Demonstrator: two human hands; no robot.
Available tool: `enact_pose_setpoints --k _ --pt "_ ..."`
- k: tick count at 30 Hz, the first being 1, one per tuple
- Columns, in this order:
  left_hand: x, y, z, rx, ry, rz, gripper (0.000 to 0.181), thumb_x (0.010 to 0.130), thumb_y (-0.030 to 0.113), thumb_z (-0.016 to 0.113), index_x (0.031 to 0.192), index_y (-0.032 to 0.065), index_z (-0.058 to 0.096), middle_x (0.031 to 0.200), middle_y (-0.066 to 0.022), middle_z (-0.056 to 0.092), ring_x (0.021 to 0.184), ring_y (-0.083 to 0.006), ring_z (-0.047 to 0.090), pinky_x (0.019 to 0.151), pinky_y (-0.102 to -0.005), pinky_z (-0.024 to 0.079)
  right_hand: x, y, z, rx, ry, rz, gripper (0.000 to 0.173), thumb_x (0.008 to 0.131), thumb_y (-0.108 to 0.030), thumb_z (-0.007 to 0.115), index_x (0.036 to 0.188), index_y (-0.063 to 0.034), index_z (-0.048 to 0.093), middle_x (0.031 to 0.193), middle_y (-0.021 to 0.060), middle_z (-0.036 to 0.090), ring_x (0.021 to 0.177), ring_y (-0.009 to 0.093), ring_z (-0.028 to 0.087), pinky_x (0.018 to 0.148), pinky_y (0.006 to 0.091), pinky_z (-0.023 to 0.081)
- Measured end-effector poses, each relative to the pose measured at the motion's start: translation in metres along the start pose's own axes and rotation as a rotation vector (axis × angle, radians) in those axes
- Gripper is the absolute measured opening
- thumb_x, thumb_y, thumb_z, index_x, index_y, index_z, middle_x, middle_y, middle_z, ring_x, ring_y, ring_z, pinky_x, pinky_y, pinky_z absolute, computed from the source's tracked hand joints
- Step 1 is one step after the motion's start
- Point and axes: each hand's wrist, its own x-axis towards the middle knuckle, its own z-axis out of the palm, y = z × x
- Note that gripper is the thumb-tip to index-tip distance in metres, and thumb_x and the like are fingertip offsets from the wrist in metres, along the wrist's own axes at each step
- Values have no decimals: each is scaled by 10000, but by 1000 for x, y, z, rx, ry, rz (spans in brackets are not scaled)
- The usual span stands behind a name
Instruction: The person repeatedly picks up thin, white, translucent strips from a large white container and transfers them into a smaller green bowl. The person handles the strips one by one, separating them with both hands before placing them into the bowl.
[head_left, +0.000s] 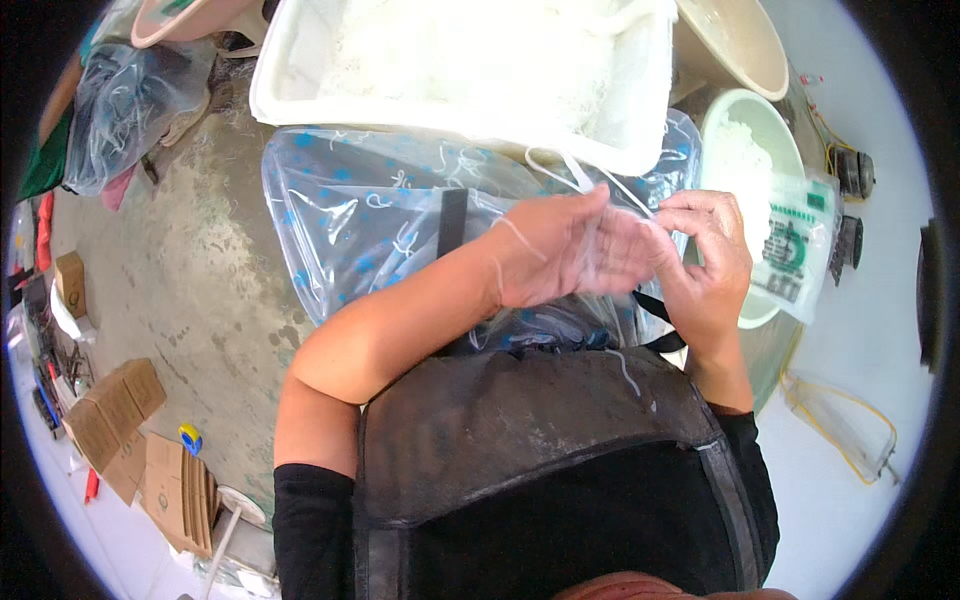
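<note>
My right hand pinches the end of a thin white strand between thumb and fingers. That strand stretches up toward the near rim of a white rectangular tub. My left hand is palm up, its fingers extended toward my right hand and blurred. Thin pale strands cling across its wrist and palm. Below both hands, a clear plastic sheet with blue print covers my lap, with loose white strands scattered on it. The tub's contents are overexposed, so I cannot tell what they are.
A pale green basin with white material stands at right, a printed plastic bag over its edge. Beige basins flank the tub. On the left floor are cardboard boxes and a tape measure. Another person's plastic-covered lap shows upper left.
</note>
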Motion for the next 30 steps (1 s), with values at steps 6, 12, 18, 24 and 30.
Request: enact_pose_setpoints --k 6,12,18,24,30 --pt "12 20 35 47 -38 214 430 950 366 315 971 15 563 1014 -178 610 999 -348 558 944 -433 394 -13 1 4 42 -27 -181 224 616 -60 756 790 -53 614 764 51 565 725 229 518 620 317 410" --pt "-19 76 80 1872 -130 834 364 931 313 427 833 -1 582 715 -147 579 706 -271 584 643 -359 442 48 4 -10 194 188 -186 460 695 -160 721 1089 -9 539 1037 124 552 953 300 516 832 379 403" --pt "-61 119 151 2116 -199 1064 227 864 196 541 910 -9 626 780 -120 618 664 -218 583 587 -299 454 76 38 43 572 -153 -183 198 845 -158 528 988 -25 560 892 150 551 853 317 506 782 367 398" --pt "-64 132 134 2343 -114 1235 164 798 148 580 875 11 626 756 -122 622 618 -218 591 536 -307 459 63 75 59 271 -333 -62 370 798 -198 611 1124 -41 531 1040 166 556 973 315 510 870 372 376" --pt "-45 97 121 2634 -197 228 138 759 186 575 722 52 574 662 -90 582 613 -280 583 518 -360 454 134 26 -7 -213 71 -238 558 628 -130 712 1165 -144 564 1296 141 454 1192 311 425 991 417 319"
